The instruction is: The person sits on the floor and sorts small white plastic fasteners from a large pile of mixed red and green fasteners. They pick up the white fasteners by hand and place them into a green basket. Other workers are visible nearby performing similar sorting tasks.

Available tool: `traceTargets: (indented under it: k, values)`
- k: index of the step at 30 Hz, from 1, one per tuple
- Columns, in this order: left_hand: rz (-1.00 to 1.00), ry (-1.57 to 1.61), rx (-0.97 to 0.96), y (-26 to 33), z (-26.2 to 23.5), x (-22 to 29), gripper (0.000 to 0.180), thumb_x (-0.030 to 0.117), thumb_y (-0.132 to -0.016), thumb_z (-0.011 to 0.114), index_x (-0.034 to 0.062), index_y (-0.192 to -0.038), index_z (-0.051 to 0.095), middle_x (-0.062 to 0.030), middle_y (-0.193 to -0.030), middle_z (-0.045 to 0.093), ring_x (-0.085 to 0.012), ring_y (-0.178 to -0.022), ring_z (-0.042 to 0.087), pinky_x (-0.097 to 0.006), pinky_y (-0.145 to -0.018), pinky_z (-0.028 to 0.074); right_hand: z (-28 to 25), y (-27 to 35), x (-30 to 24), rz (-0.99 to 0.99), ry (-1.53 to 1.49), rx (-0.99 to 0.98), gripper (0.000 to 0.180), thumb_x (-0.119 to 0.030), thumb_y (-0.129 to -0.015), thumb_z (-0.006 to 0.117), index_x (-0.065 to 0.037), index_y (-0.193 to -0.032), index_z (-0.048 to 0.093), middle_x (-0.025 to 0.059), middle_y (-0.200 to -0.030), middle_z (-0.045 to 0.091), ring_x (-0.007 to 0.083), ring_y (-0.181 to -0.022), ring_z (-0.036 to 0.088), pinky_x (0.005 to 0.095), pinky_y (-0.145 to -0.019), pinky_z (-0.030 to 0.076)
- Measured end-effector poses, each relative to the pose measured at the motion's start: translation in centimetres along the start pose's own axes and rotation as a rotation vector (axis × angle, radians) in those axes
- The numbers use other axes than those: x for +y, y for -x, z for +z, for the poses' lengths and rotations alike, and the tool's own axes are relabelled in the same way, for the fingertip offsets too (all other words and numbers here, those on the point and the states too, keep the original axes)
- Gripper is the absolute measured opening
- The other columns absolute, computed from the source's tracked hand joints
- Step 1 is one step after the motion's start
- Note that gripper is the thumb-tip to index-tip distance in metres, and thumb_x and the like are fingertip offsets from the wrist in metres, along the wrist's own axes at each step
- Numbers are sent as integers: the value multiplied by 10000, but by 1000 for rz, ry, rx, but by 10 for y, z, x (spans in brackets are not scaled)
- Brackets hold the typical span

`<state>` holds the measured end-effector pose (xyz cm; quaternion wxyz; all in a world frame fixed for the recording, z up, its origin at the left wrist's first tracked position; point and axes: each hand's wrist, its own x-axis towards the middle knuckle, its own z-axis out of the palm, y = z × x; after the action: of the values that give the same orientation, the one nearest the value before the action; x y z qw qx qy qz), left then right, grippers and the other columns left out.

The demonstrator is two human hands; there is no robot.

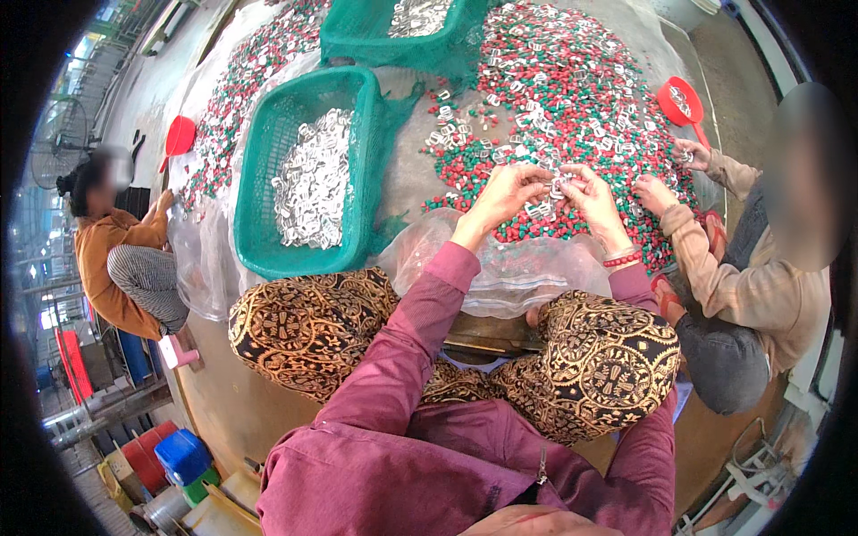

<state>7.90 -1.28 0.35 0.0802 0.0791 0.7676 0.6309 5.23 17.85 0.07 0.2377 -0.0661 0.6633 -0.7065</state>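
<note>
Over the near side of a wide heap of small red, green and white pieces (581,89), my two hands come close together. My left hand (508,198) pinches a small whitish, buckle-like plastic piece (558,189) between thumb and fingertips. From the other side my right hand (592,198), with a red beaded bracelet at the wrist, has its fingertips closed on the same piece. Its finer shape is too small to make out. Just below the fingertips lie more whitish pieces (540,211). A clear plastic sheet (527,277) spreads between the heap and my knees.
Left of my hands stands a green basket (246,192) of whitish pieces; another green basket (335,40) is behind it. Red scoops lie at left (180,136) and right (672,100). One person (125,241) squats at left; another (760,286) reaches into the heap from the right.
</note>
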Motion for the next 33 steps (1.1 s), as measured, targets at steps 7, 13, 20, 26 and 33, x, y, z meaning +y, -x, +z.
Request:
traceTargets:
  k: [7,13,20,26,33]
  values:
    - [126,178,282,-3,7,17,150,28,-814,601,11,-961,627,-99,-919,607,-180,-782,627,-312,-638,509,11,4,-11,66,-363,155,223,-95,-881,575,16,-1073,557,90,-880,646,148,-685,641,218,-538,512]
    - [423,-504,418,1,-2,30,199,52,-801,618,81,-996,646,-94,-838,578,-226,-760,588,-341,-667,473,5,1,-1,101,-484,163,288,-78,-863,594,38,-1121,545,70,-835,624,125,-660,595,222,-599,508]
    - [94,-178,133,-11,-15,32,280,60,-805,620,79,-1085,625,-87,-794,624,-150,-635,617,-285,-554,500,27,1,-3,71,-199,73,385,-105,-849,623,63,-1171,495,91,-909,625,147,-733,624,237,-642,520]
    - [58,-125,148,-9,-20,29,253,28,-791,611,86,-1035,645,-87,-790,622,-169,-680,616,-280,-591,500,18,4,-7,139,-410,48,276,-126,-855,619,28,-1081,578,75,-874,639,131,-656,630,214,-554,504]
    - [446,-466,134,0,-3,33,199,2,-799,524,59,-948,645,-134,-854,567,-314,-800,589,-366,-692,480,9,11,2,155,-359,94,195,-165,-867,600,-29,-1007,603,10,-824,613,76,-670,566,215,-567,456]
